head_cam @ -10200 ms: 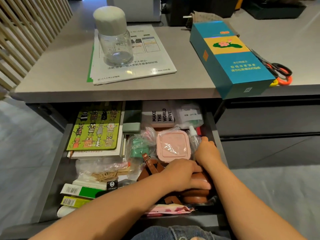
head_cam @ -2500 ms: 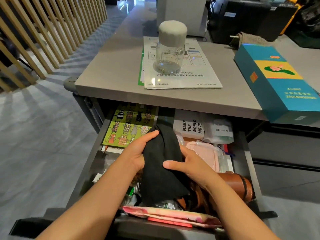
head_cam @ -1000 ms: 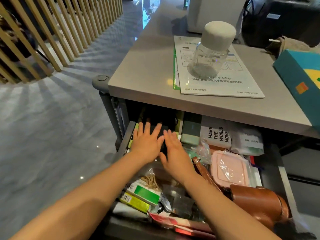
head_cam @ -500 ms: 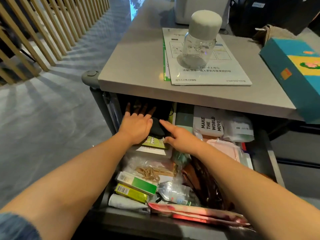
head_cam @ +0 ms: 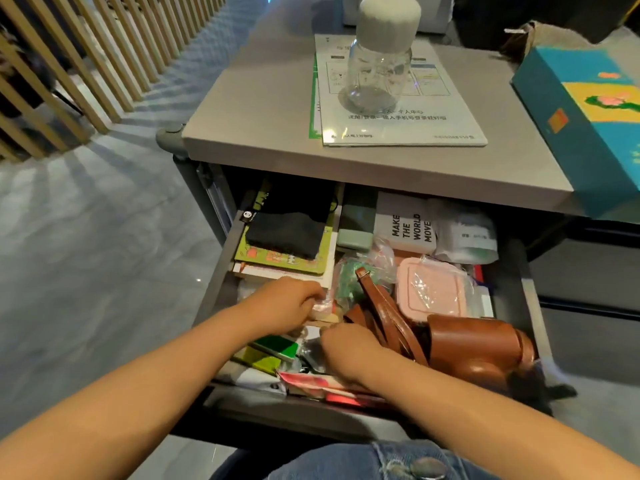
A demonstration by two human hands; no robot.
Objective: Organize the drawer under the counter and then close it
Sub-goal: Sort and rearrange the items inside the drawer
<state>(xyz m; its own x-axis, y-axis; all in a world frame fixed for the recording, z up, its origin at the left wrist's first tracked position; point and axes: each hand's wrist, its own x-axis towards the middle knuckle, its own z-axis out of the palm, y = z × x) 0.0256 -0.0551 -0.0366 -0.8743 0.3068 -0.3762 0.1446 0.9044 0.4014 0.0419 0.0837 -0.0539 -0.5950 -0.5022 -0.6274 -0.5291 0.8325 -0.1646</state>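
The grey metal drawer (head_cam: 221,271) stands pulled out under the grey bench (head_cam: 263,133), full of small things. My left grip (head_cam: 287,303) is curled on a crinkled clear plastic bag (head_cam: 323,303) in the middle of the drawer and seems to pinch its edge. My right grip (head_cam: 346,344) is curled just beside it over loose packets; I cannot tell if it grasps anything. I judge the bag light, soft and slippery, so a gathered fold is the best hold. The brown leather case (head_cam: 478,348) at the right looks stiffer and heavier; I would take its body, not the strap (head_cam: 381,313).
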